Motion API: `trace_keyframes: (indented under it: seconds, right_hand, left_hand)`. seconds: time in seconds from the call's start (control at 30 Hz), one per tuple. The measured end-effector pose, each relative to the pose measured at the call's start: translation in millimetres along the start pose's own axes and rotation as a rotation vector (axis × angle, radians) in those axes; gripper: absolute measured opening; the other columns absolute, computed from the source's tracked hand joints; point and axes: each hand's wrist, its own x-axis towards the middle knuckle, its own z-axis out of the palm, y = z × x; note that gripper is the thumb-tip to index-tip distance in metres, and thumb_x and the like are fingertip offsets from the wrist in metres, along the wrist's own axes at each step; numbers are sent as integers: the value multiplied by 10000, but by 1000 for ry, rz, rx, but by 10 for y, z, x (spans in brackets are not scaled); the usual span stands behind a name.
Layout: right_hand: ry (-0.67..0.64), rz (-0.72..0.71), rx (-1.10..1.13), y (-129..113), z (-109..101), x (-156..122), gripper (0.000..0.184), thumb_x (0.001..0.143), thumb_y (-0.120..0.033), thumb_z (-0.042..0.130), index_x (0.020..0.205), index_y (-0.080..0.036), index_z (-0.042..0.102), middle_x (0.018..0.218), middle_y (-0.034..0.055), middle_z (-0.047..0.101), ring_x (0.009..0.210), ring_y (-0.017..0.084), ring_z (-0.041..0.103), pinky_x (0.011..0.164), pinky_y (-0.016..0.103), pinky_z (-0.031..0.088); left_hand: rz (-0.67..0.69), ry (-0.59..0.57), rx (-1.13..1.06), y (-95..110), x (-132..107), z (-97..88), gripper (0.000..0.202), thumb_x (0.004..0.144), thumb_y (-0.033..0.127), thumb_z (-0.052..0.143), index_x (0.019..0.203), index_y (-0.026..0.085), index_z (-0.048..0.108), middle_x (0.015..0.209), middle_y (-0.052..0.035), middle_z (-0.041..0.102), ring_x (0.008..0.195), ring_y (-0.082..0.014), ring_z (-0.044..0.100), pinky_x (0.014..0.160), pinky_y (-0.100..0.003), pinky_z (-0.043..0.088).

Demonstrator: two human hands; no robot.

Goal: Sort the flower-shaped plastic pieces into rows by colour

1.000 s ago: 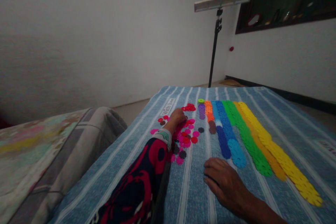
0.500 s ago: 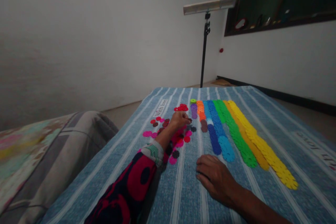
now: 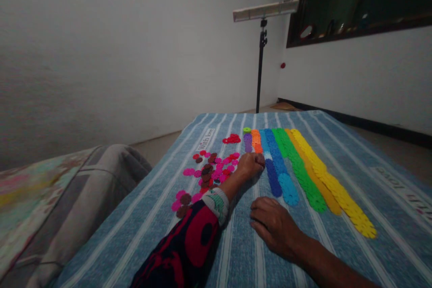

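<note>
My left hand (image 3: 250, 166), coming out of a red and dark-blue sleeve, is closed in a pinch over the near end of the orange row (image 3: 257, 141). At its fingertips is a brown notched plastic disc (image 3: 259, 159), mostly covered by the fingers. The brown discs seen below the orange row earlier are hidden under this hand. Flat on the cloth nearer to me rests my right hand (image 3: 275, 225), its fingers loosely stretched and holding nothing. A loose pile of pink discs (image 3: 221, 168), mixed with brown and red ones, spreads left of my left hand.
Overlapping rows of purple (image 3: 248, 142), dark-blue (image 3: 274, 180), light-blue (image 3: 289, 189), green (image 3: 303, 180) and yellow discs (image 3: 337, 189) run along the striped cloth (image 3: 141, 234). Red discs (image 3: 232, 138) lie farther back. A lamp stand (image 3: 260, 67) rises behind the table; a draped blanket (image 3: 111, 180) is at left.
My left hand has moved right from the pile to the orange and brown row with the brown disc. The right hand stays in place.
</note>
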Motion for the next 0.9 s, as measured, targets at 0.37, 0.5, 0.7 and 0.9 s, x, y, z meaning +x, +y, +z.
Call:
trace_keyframes:
  seconds: [0.37, 0.5, 0.7, 0.9]
  right_hand:
    - [-2, -2, -5, -16, -24, 4, 101, 883, -105, 559, 837, -184, 602, 918, 57, 631, 882, 199, 568, 801, 364, 456]
    - [-3, -2, 5, -1, -9, -8, 103, 887, -103, 551, 835, -179, 598, 915, 59, 627, 876, 204, 563, 792, 371, 453]
    - [-4, -2, 12, 2, -14, -15, 101, 882, -98, 552, 857, -183, 602, 923, 58, 626, 882, 207, 564, 794, 372, 456]
    - [-15, 10, 8, -13, -18, -10, 102, 883, -96, 554, 855, -177, 610, 923, 59, 630, 880, 206, 563, 800, 377, 456]
  left_hand:
    - [-45, 64, 175, -7, -146, -48, 94, 707, 178, 673, 768, 130, 726, 702, 1, 654, 686, -132, 571, 586, -223, 363]
    - [-24, 32, 198, 50, -194, -8, 122, 755, 230, 677, 771, 124, 735, 690, -3, 645, 670, -126, 560, 578, -228, 335]
    - [-9, 30, 239, 98, -223, 8, 143, 790, 244, 654, 777, 135, 745, 671, -3, 635, 640, -121, 526, 571, -241, 297]
    - [18, 21, 201, 87, -249, 10, 112, 772, 200, 653, 778, 130, 740, 686, -2, 647, 636, -118, 537, 571, -232, 317]
